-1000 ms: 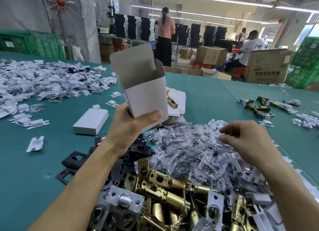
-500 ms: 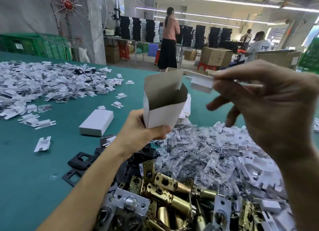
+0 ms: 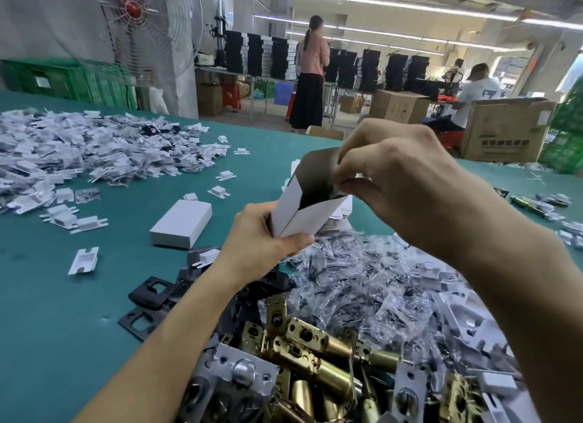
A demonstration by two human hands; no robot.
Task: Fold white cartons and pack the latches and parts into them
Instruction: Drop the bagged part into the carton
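Half a second ago the right hand [image 3: 400,182] held a part beside the carton [image 3: 312,215]. Now its curled fingertips are at the carton's mouth and the part is hidden, so it is probably going in, though I cannot tell whether they have let it go. The left hand [image 3: 258,242] grips the carton's lower end; latches [image 3: 315,350] lie heaped below the carton.
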